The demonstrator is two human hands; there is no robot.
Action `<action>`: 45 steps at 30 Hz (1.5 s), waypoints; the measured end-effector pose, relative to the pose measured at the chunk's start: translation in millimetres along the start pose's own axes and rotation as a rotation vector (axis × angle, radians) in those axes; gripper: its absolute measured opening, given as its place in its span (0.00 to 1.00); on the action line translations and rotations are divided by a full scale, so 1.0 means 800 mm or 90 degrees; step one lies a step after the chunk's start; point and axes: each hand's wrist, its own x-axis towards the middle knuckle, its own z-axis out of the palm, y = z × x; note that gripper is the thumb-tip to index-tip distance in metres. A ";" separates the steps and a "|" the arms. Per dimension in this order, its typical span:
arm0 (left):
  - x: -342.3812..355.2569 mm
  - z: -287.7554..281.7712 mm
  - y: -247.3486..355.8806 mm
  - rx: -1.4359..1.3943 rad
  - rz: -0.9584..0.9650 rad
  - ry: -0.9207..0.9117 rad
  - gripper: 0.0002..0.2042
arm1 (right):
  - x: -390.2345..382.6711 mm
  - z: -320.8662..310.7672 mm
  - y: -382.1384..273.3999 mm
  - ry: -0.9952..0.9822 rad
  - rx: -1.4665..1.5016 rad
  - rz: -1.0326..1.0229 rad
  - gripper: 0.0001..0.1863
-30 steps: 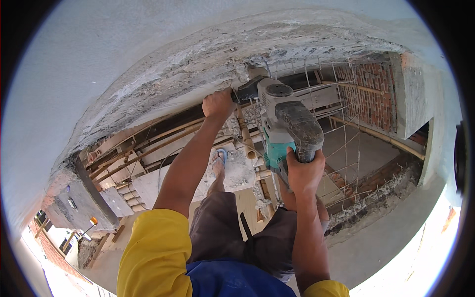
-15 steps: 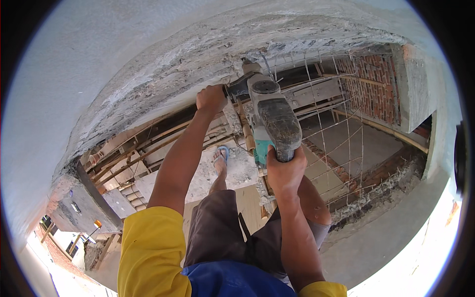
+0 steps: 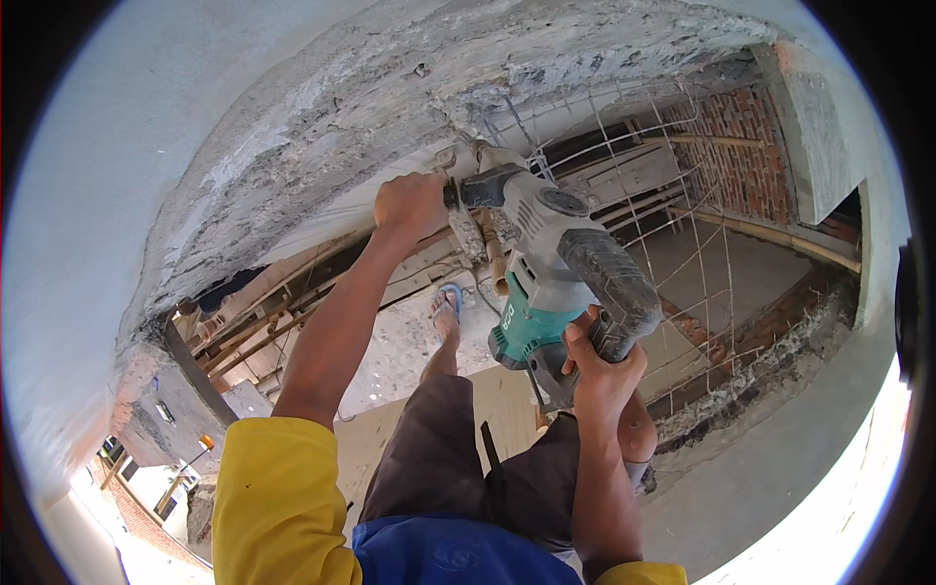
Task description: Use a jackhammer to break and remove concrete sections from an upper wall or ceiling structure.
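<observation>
A grey and green demolition hammer [image 3: 546, 219] hangs between my two hands, its dusty black rear end nearest me. My left hand [image 3: 410, 205] is wrapped round the black side handle near the front. My right hand [image 3: 604, 375] closes on the rear handle, the thumb showing on its left side. The tool's front end points up and away to the rough, chipped concrete edge [image 3: 390, 107]; whether its tip touches the concrete I cannot tell.
Bare steel mesh [image 3: 639, 185] spans the opening right of the hammer. Below lie wooden planks and bamboo poles [image 3: 283, 336]. My sandalled foot [image 3: 448, 302] stands on a dusty ledge [image 3: 385, 361]. A brick wall [image 3: 736, 151] rises at the far right.
The hammer's rear end has swung right and toward me, baring more of its green side. My right hand went with it; my left hand shifted slightly left.
</observation>
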 end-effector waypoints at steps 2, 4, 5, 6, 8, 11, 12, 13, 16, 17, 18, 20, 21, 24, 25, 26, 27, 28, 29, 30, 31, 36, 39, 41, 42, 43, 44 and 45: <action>-0.001 -0.003 0.003 0.006 -0.017 0.001 0.10 | 0.001 -0.004 0.007 0.024 0.021 0.008 0.10; 0.001 -0.012 0.007 0.016 -0.005 0.001 0.10 | 0.001 -0.003 0.017 0.014 0.047 -0.023 0.09; -0.001 -0.018 0.006 0.022 -0.001 -0.004 0.10 | 0.000 -0.002 0.014 0.015 0.053 -0.021 0.09; -0.004 -0.019 0.003 0.027 0.000 -0.005 0.10 | 0.000 -0.001 0.010 0.014 0.049 0.000 0.10; -0.008 -0.020 0.003 0.023 -0.023 -0.005 0.11 | 0.001 -0.003 0.013 0.017 0.049 0.021 0.11; -0.016 -0.023 0.004 0.014 -0.043 -0.004 0.11 | -0.001 -0.009 0.029 0.002 -0.030 -0.105 0.13; -0.014 -0.024 0.003 0.013 -0.044 -0.005 0.11 | -0.002 -0.008 0.028 0.003 -0.035 -0.105 0.13; -0.009 -0.024 0.003 0.012 -0.044 -0.006 0.11 | -0.002 -0.006 0.027 0.004 -0.041 -0.104 0.13; 0.004 -0.022 -0.002 0.012 -0.039 -0.005 0.11 | 0.002 0.007 0.034 0.021 -0.052 -0.104 0.13; 0.008 -0.020 0.000 0.011 -0.032 -0.004 0.11 | 0.003 0.011 0.038 0.024 -0.055 -0.104 0.13; 0.014 -0.017 -0.001 0.008 -0.028 -0.005 0.11 | 0.005 0.014 0.044 0.034 -0.044 -0.099 0.12; 0.021 -0.007 -0.012 0.040 -0.025 0.017 0.11 | 0.007 0.025 0.062 0.057 -0.018 -0.093 0.09; 0.023 -0.002 -0.013 0.037 -0.016 0.019 0.11 | 0.010 0.027 0.079 0.065 -0.021 -0.098 0.09; 0.020 0.016 -0.020 0.050 -0.007 -0.014 0.11 | -0.005 0.023 0.122 0.083 -0.012 -0.090 0.07; 0.016 0.024 -0.025 0.050 -0.019 -0.005 0.11 | -0.014 0.024 0.133 0.087 -0.014 -0.084 0.07; 0.023 0.024 -0.022 0.046 -0.028 0.019 0.11 | -0.008 0.029 0.142 0.088 -0.033 -0.115 0.07; 0.027 0.024 -0.021 0.043 -0.023 0.026 0.11 | -0.002 0.031 0.149 0.089 -0.052 -0.145 0.07; 0.030 0.025 -0.019 0.049 -0.012 0.029 0.11 | -0.003 0.028 0.155 0.103 -0.042 -0.145 0.08; 0.022 0.028 -0.020 0.060 -0.004 0.019 0.11 | -0.006 0.030 0.157 0.106 -0.042 -0.140 0.08; 0.033 0.022 -0.020 0.057 0.012 0.047 0.11 | -0.004 0.033 0.159 0.114 -0.027 -0.117 0.09; 0.024 0.028 -0.021 0.059 0.014 0.042 0.11 | -0.003 0.035 0.160 0.122 -0.011 -0.094 0.10; 0.015 0.028 -0.036 0.069 0.000 0.023 0.11 | -0.008 0.054 0.126 0.092 -0.018 -0.138 0.10; 0.025 0.018 -0.031 0.075 0.009 0.020 0.11 | -0.013 0.057 0.120 0.116 0.033 -0.026 0.11; 0.016 0.029 -0.037 0.084 0.002 0.008 0.11 | -0.013 0.057 0.105 0.104 -0.058 -0.097 0.10; 0.018 0.032 -0.040 0.092 -0.006 0.000 0.10 | -0.006 0.058 0.098 0.102 -0.056 -0.102 0.10; 0.028 0.032 -0.043 0.092 -0.009 0.006 0.10 | 0.001 0.058 0.092 0.082 -0.072 -0.141 0.11; 0.034 0.032 -0.040 0.067 -0.022 0.030 0.11 | 0.002 0.054 0.086 0.064 -0.094 -0.175 0.11; 0.037 0.032 -0.037 0.042 -0.035 0.054 0.11 | 0.001 0.054 0.080 0.063 -0.096 -0.176 0.11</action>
